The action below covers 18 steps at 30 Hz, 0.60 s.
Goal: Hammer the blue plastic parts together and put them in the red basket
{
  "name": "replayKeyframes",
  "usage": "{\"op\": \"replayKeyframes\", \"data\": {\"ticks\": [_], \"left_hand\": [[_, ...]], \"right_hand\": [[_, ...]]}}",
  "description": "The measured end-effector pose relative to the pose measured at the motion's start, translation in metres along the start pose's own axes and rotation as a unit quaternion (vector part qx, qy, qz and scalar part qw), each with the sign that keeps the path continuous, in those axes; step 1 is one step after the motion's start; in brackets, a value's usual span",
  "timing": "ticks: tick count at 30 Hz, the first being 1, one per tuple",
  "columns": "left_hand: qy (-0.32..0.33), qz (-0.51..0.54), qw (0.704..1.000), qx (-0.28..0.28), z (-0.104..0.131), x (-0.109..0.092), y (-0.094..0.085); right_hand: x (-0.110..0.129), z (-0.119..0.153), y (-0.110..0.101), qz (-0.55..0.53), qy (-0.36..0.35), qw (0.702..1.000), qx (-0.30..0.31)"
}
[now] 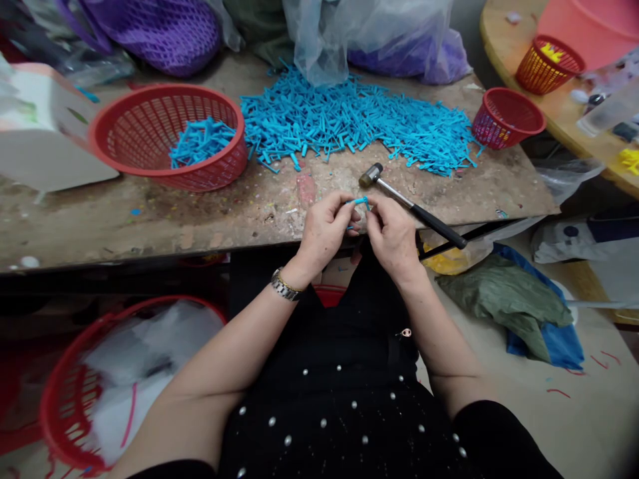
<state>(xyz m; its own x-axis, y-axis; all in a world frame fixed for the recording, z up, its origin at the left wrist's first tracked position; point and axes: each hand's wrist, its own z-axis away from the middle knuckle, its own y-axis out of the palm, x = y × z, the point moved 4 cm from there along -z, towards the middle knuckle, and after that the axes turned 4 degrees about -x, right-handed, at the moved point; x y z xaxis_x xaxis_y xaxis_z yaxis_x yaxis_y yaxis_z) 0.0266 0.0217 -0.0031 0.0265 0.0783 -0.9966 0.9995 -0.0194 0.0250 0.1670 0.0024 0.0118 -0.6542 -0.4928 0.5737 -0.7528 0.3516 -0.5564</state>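
My left hand and my right hand meet over the table's front edge. Between their fingertips is a small blue plastic piece, pinched from both sides. Another bit of blue shows under the left fingers; I cannot tell what it is. A hammer with a black grip lies just beyond the right hand, its head toward the pile. Behind it spreads a large heap of blue plastic pieces, some long and thin. More of them lie inside the big red basket at the left.
A small red basket stands at the table's right end. Plastic bags and a purple mesh bag line the back. A tissue box sits far left. Below are a red floor basket and a green bag.
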Motion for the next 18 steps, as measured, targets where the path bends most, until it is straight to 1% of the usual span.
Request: {"op": "replayKeyframes", "data": {"ticks": [3,8,10,18], "left_hand": [[0.017,-0.022,1.000,-0.007,0.0008,-0.0026,0.0006],[0.025,-0.041,0.999,-0.005,0.0012,-0.0044,0.0015],[0.016,-0.030,0.999,-0.003,0.0011,-0.0030,0.0014],[-0.016,0.036,0.999,0.013,0.0027,-0.0002,0.0053]], "right_hand": [[0.0022,0.0023,0.0011,0.016,-0.001,1.000,-0.007],[0.0061,0.0055,0.0041,0.022,0.002,1.000,0.011],[0.0066,0.0055,0.0038,0.014,0.004,1.000,0.010],[0.0028,0.0015,-0.0042,-0.022,0.017,0.999,-0.025]]}}
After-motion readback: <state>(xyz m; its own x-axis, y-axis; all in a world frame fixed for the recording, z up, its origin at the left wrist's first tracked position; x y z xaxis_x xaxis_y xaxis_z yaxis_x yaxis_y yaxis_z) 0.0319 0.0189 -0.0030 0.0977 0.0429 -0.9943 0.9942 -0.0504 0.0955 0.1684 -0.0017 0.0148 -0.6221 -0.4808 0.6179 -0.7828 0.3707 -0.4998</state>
